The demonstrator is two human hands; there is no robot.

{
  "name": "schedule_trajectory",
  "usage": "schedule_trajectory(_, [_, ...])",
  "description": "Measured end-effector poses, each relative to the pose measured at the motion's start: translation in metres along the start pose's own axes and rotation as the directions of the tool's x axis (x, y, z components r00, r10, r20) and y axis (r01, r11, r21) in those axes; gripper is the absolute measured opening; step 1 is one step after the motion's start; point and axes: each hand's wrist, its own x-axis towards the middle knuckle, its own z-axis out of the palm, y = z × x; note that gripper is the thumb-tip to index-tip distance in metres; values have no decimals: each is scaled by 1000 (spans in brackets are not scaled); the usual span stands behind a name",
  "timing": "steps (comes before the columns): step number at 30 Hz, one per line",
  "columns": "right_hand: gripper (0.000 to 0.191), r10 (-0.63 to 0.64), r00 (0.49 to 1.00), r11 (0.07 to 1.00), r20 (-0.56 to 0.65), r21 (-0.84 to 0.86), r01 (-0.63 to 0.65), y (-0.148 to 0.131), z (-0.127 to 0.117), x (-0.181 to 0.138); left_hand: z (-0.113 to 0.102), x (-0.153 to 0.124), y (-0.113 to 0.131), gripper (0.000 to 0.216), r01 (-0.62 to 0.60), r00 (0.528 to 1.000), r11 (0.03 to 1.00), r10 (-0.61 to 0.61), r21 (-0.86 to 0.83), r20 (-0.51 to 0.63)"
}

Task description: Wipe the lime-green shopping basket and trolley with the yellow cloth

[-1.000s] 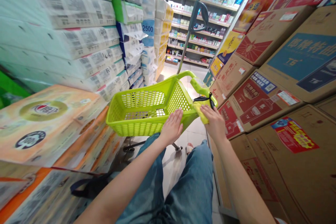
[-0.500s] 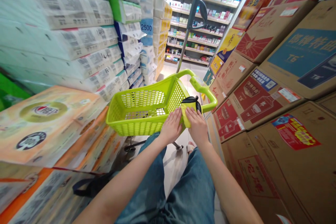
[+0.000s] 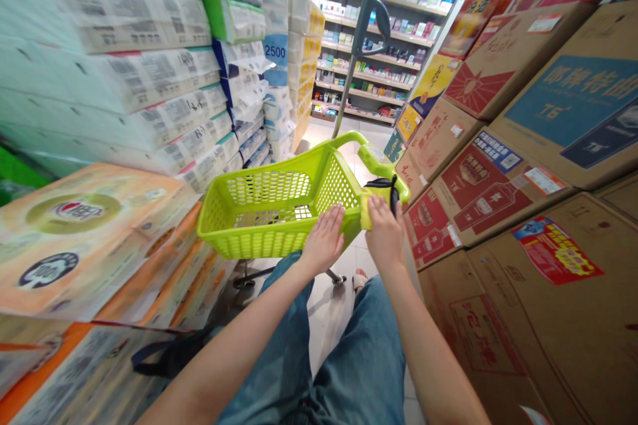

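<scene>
A lime green shopping cart basket (image 3: pixel 269 209) with a mesh wall and a looped handle stands in a narrow aisle in front of my knees. My left hand (image 3: pixel 323 239) lies flat on the basket's near rim, fingers stretched out. My right hand (image 3: pixel 385 232) presses a yellow cloth (image 3: pixel 371 202) with a black edge against the basket's right corner, under the handle. The basket holds nothing that I can see.
Stacked tissue packs (image 3: pixel 149 73) and orange cartons (image 3: pixel 94 239) wall the left side. Brown and red cardboard boxes (image 3: pixel 523 166) wall the right. A grey pole (image 3: pixel 356 40) rises behind the cart, with store shelves (image 3: pixel 379 73) beyond. A tiled floor strip runs between.
My right hand slid the yellow cloth left along the basket's rim toward my left hand, then back right to the corner. My left hand stayed on the rim.
</scene>
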Motion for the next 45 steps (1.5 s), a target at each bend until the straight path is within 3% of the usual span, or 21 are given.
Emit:
schedule_trajectory(3, [56,-103,993,993,52,70,100,-33,9,-9,0,-1,0,68,-8,1000,1000,8,-13,1])
schedule_trajectory(5, [56,-162,984,983,72,104,154,-30,4,-10,-1,-1,0,67,0,1000,1000,1,-12,7])
schedule_trajectory(9, [59,-169,984,983,48,76,165,26,-19,0,-2,0,0,64,4,1000,1000,-4,6,21])
schedule_trajectory(12, [59,-57,998,998,-15,5,57,69,-32,11,-2,0,1,64,-2,1000,1000,2,13,13])
schedule_trajectory(14, [59,15,999,1000,-51,-25,-16,79,-33,15,-2,1,2,63,4,1000,1000,-4,19,9])
schedule_trajectory(16, [59,62,995,997,-75,-46,-66,69,-27,15,-2,1,3,63,16,1000,1000,-16,25,11])
schedule_trajectory(19, [57,53,997,998,-55,-42,-55,27,-10,6,-2,1,3,63,24,999,999,-24,23,23])
schedule_trajectory(22, [53,-56,998,998,2,33,56,-18,5,-6,-3,0,1,64,11,1000,1000,-11,7,28])
schedule_trajectory(25, [53,-170,984,982,46,93,166,-31,6,-10,-4,0,0,65,6,1000,1000,-6,0,24])
schedule_trajectory(29, [56,-226,972,971,69,97,219,16,-15,1,-5,1,-1,62,3,1000,1000,-3,8,25])
schedule_trajectory(32, [52,-104,994,994,-10,34,105,64,-29,13,-3,1,0,62,-1,1000,1000,1,9,29])
schedule_trajectory(34, [51,-39,998,999,-47,13,40,79,-29,19,-2,1,1,63,3,1000,1000,-4,12,26])
schedule_trajectory(36, [51,13,997,1000,-73,-1,-13,72,-21,19,-1,2,1,64,11,1000,1000,-11,11,16])
schedule_trajectory(39, [52,35,996,999,-84,1,-35,30,-1,10,-2,1,2,66,12,1000,1000,-12,-5,7])
schedule_trajectory(42, [53,-68,997,996,-30,53,70,-15,14,-4,-4,1,1,66,4,1000,1000,-3,-18,21])
schedule_trajectory(45, [55,-196,980,975,26,108,193,-23,12,-11,-5,0,0,65,5,1000,1000,-4,-17,30])
